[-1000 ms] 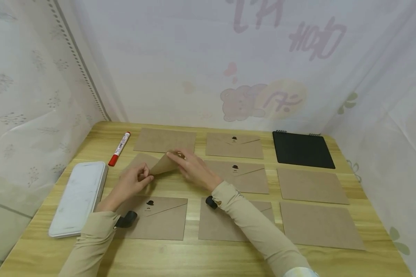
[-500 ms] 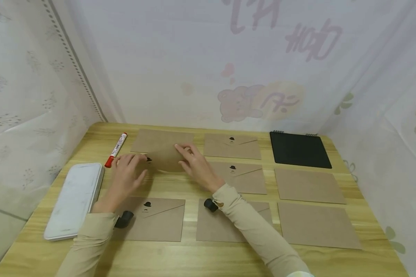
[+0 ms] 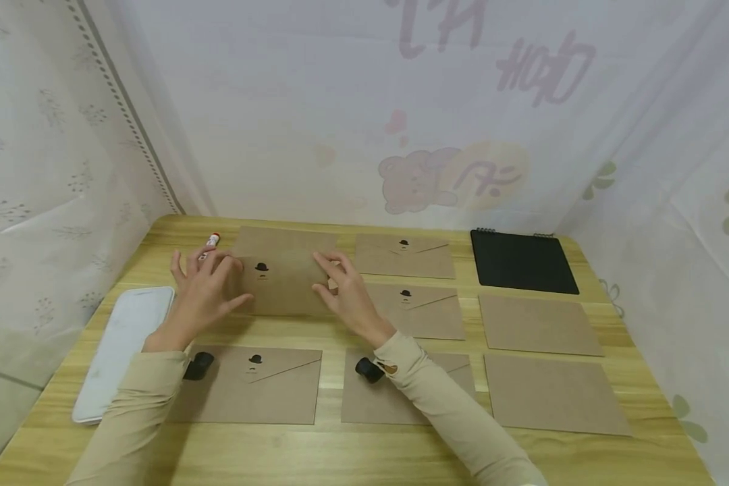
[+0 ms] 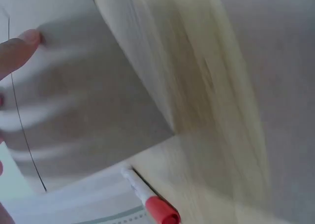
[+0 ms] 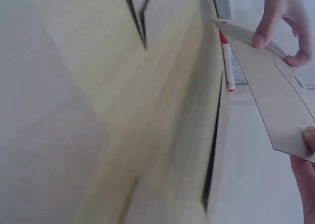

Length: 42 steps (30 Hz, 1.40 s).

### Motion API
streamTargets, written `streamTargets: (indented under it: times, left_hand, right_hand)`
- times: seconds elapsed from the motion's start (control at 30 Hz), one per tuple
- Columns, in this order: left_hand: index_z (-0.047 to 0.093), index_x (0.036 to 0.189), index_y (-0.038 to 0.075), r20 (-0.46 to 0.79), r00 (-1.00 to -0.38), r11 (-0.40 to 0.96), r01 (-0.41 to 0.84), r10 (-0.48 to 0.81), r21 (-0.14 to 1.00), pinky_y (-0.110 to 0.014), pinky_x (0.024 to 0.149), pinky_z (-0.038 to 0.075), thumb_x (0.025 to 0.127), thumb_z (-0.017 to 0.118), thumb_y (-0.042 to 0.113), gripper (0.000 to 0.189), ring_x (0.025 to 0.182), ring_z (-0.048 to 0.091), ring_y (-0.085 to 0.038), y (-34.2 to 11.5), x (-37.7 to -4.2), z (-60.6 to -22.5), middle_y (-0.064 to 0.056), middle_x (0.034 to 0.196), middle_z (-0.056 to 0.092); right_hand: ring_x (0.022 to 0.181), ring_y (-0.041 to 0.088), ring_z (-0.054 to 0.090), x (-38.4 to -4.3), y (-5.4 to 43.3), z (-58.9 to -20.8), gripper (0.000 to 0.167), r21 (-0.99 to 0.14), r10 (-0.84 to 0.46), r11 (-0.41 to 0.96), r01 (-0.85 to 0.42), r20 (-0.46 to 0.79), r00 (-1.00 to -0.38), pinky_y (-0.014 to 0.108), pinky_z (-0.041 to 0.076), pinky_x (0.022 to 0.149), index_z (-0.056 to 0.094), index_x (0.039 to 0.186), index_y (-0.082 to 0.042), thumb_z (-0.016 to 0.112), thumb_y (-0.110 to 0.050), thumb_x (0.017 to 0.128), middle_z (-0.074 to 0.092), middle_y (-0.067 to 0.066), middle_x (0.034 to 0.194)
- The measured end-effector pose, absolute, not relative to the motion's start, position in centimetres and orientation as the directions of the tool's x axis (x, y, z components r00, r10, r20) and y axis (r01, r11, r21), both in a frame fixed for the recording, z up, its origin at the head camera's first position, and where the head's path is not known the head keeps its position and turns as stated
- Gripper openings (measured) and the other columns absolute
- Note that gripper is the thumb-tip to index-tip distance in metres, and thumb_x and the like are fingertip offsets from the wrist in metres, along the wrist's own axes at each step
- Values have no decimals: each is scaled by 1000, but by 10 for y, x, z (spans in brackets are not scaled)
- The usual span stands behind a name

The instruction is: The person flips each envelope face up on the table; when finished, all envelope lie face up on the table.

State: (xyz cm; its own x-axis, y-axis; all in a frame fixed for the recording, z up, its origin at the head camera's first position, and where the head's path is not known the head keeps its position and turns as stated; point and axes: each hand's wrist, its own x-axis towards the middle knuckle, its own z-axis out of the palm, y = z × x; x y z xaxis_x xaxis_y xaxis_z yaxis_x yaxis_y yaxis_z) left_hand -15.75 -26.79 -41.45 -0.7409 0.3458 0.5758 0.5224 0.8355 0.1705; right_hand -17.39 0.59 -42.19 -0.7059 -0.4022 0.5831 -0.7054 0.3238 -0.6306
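Note:
A brown kraft envelope (image 3: 288, 293) with a small black hat print stands tilted up off the table, its face towards me. My right hand (image 3: 355, 300) pinches its right edge; in the right wrist view the right thumb (image 5: 309, 135) lies on the face, with other fingers beneath. At the other end is my left hand (image 3: 200, 293), its fingers spread. The right wrist view has the left thumb and a finger touching near the flap line. A white marker with a red cap (image 4: 152, 202) lies beyond the left fingers, partly hidden in the head view.
More envelopes lie in rows, among them one behind the held envelope (image 3: 291, 236), a hat-printed one at front left (image 3: 279, 398) and a plain one at right (image 3: 555, 395). A black spiral notebook (image 3: 525, 263) sits back right, a white case (image 3: 121, 351) at left.
The envelope, bent and low a second ago, has turned up so its hat print faces me. My left hand has shifted left and its fingers have spread; the right hand keeps hold.

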Motion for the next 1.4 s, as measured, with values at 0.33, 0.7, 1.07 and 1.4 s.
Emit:
streamTargets:
  times: [0.33, 0.7, 1.07, 1.4]
  left_hand:
    - [55, 90, 11, 436, -822, 854, 484, 367, 193, -64, 99, -2, 64, 85, 24, 42, 116, 30, -41, -280, -161, -422, -12, 106, 50]
    - [57, 93, 10, 349, -843, 834, 501, 409, 231, -66, 98, -1, 68, 82, 22, 37, 117, 31, -41, -276, -174, -430, -12, 108, 53]
    - [63, 99, 10, 211, -901, 840, 431, 379, 329, -71, 94, -1, 77, 76, 22, 28, 122, 26, -43, -284, -169, -447, -14, 113, 59]
    - [61, 100, 11, 178, -914, 855, 405, 365, 323, -72, 92, 0, 77, 76, 22, 29, 119, 28, -45, -281, -171, -445, -16, 112, 62]
  right_hand:
    - [78, 15, 53, -171, 3, -436, 55, -602, -374, 466, -648, 529, -762, 14, 45, 63, 50, 129, 6, 72, -2, 79, 48, 15, 119]
    - [65, 8, 50, -170, 7, -445, 56, -563, -392, 649, -512, 329, -859, 16, 44, 60, 48, 131, 4, 70, -9, 82, 47, 16, 114]
    - [77, 18, 49, -164, -1, -451, 48, -543, -379, 748, -380, 121, -918, 25, 47, 67, 54, 125, 4, 67, -8, 81, 48, 13, 102]
    - [81, 19, 50, -168, -3, -448, 32, -504, -380, 778, -376, 101, -920, 28, 49, 69, 65, 110, 2, 67, -5, 79, 50, 14, 99]
